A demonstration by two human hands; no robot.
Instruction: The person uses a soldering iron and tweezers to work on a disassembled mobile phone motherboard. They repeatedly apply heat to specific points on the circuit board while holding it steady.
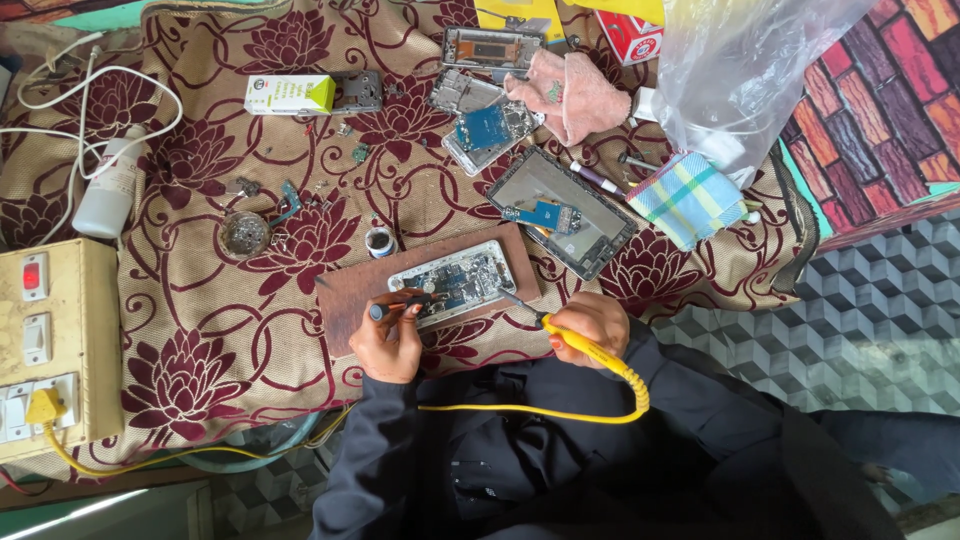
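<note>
Floral cloth covers the table (200,330). On the wooden board (345,295) lies the opened phone (452,282); my left hand (388,345) pinches tweezers (405,303), my right hand (590,325) clamps the soldering iron (565,335). I judge its tip may slip and burn parts near.

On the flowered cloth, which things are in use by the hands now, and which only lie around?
In use:
left hand with tweezers
right hand with yellow soldering iron
opened phone on wooden board

Lying about:
pink cloth
white bottle
checked cloth
second opened phone
small white box

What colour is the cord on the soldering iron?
Yellow, seen from the head view: the soldering iron cord.
</note>
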